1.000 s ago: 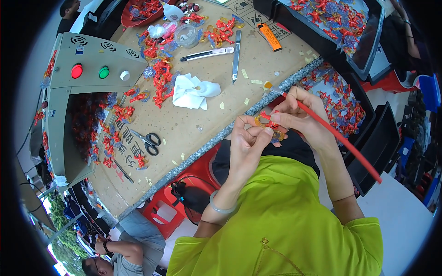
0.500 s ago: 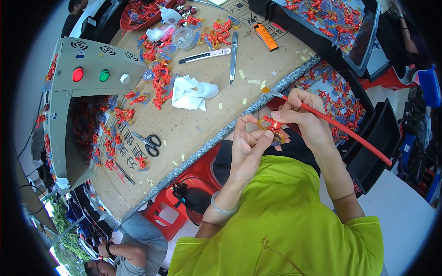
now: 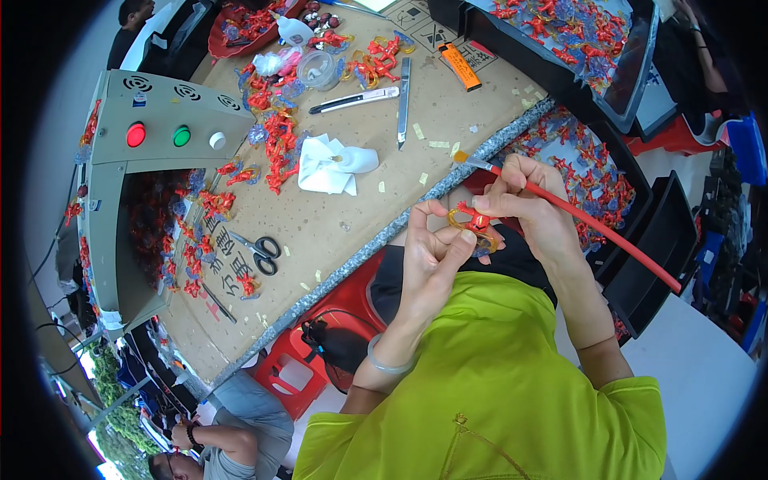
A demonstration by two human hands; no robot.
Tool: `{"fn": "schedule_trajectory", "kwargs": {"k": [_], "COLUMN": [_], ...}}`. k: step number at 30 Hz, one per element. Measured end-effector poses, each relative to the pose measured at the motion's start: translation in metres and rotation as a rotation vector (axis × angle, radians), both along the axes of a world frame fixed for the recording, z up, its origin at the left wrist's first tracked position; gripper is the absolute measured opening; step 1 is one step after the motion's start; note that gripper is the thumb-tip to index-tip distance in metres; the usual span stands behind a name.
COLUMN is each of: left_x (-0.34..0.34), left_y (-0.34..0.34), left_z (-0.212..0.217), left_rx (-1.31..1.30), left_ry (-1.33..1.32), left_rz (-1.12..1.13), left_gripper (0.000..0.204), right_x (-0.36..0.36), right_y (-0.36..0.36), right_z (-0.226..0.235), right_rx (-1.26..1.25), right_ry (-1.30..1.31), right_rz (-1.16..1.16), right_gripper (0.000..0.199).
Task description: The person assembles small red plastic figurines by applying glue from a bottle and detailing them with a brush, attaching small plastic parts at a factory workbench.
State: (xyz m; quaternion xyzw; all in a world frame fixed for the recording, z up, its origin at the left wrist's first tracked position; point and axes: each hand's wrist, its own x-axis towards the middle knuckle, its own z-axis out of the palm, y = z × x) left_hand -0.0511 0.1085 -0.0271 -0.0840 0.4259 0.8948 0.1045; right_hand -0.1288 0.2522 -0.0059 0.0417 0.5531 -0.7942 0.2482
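Just past the table's front edge, in front of my body, both hands meet at a small red figurine (image 3: 478,223) with translucent yellow and blue parts. My left hand (image 3: 432,260) is closed on it, thumb and fingers pinching its lower side. The thumb and fingertips of my right hand (image 3: 534,204) touch its upper side. That same hand also grips a red-handled paintbrush (image 3: 604,229), which slants across it with the bristles toward the table. Fingers cover part of the figurine.
On the table (image 3: 320,232) lie scissors (image 3: 262,254), a utility knife (image 3: 354,100), a metal blade (image 3: 404,104), an orange lighter (image 3: 460,67), a white bottle on tissue (image 3: 352,160) and several figurines. A grey machine (image 3: 172,120) stands left; black trays of figurines (image 3: 632,88) stand right. A co-worker (image 3: 240,432) sits lower left.
The figurine has turned very slightly between my fingers. Both hands and the paintbrush stay almost where they were.
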Motion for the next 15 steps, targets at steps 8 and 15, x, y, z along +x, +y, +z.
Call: {"fn": "schedule_trajectory", "kwargs": {"k": [8,15], "left_x": [0.034,0.041], "left_y": [-0.074,-0.320], "left_z": [0.021,0.032], "left_rx": [-0.232,-0.650], "left_ry": [-0.110,-0.062], "left_rz": [0.004,0.762], "left_gripper": [0.034,0.045], "right_x": [0.022,0.022], "right_y": [0.037,0.123], "right_z": [0.002,-0.066], "right_rx": [0.290,0.391], "right_ry": [0.199,0.216], "right_rz": [0.084,0.075], "right_gripper": [0.025,0.024]}}
